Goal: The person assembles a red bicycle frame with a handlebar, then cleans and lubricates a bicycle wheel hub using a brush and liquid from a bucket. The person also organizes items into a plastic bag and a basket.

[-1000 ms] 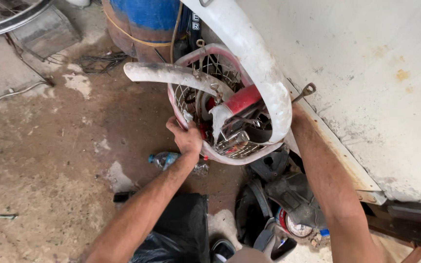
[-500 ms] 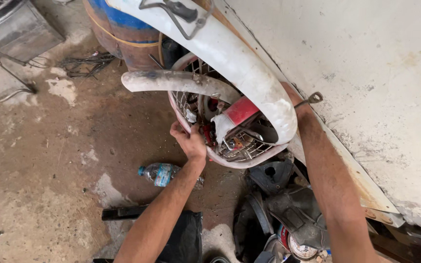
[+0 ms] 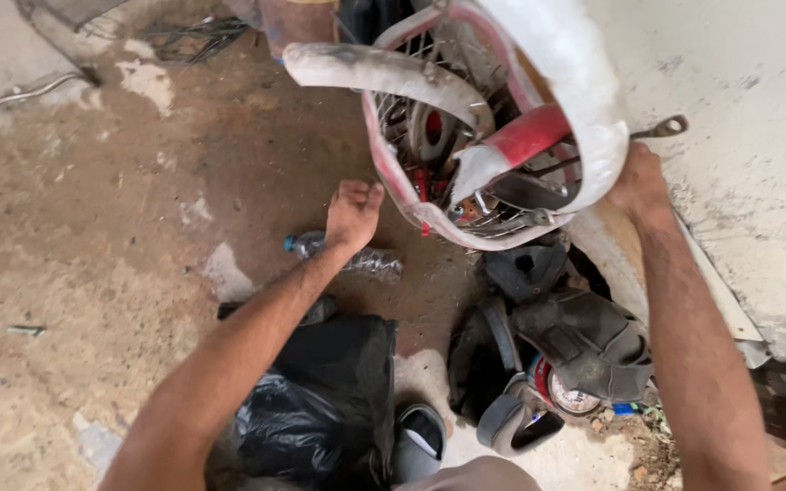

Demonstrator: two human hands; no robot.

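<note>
Dirt floor [image 3: 93,209], stained and patchy, with a pale wall [image 3: 739,109] to our right. Against that wall leans the big item: a round wire basket [image 3: 411,195] with a pinkish rim, stuffed with scrap parts, and dusty white fenders [image 3: 575,82] curving over and across it. It sits tipped toward us, so the contents show; a red part [image 3: 529,135] lies among the metal inside.

Below it, a heap of black rubber pieces [image 3: 575,336] and a black bag [image 3: 329,400] near our knees. A crushed plastic bottle [image 3: 366,262] lies on the floor under our left wrist.

Our right hand [image 3: 639,182] is curled on the lower end of the big fender, seemingly steadying the load; a wrench [image 3: 661,127] pokes out just above. Our left hand [image 3: 352,214] hangs just beside the rim, fingers [image 3: 357,191] loosely bent, holding nothing.
</note>
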